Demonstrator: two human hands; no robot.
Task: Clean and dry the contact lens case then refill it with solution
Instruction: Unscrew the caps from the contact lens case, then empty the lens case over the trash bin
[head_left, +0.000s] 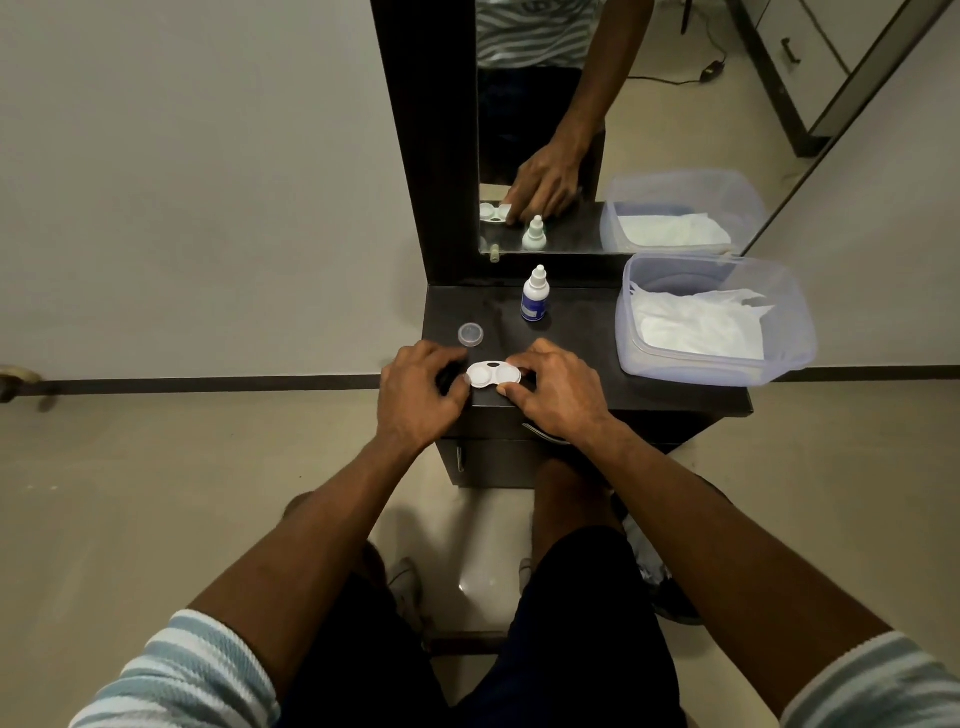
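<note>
contact lens case (493, 375), white and two-welled, lies flat near the front edge of a small dark table (675, 395), between both hands. the left hand (418, 397) sits at its left end, fingers curled close together with the thumb tip touching the rim of the left well. the right hand (558, 387) is at the other end, forefinger and thumb pinching the right well from back and front, the remaining fingers bent loosely behind. one well shows a dark spot in its middle; whether it is a hole or a mark is not clear.

a single clear round cap (470, 333) rests on the tabletop just behind the left hand. further back, near the mirror, a small white dropper bottle (535, 301) with a blue label stands upright. on the right side of the table sits a translucent plastic tub (779, 358) with white tissue (701, 327) crumpled inside; its front edge reaches close to the table's edge.

the tabletop is dark, matte, lightly smudged. a mirror (545, 130) in a dark frame rises from the back of the table, reflecting the bottle, the tub, the case and an arm. a pale plain wall (208, 182) fills the left, meeting a beige tiled floor (156, 493) along a dark skirting line. below the table a drawer front with a metal handle (543, 434) shows. the person's striped sleeves (197, 675) and dark shorts fill the bottom.
</note>
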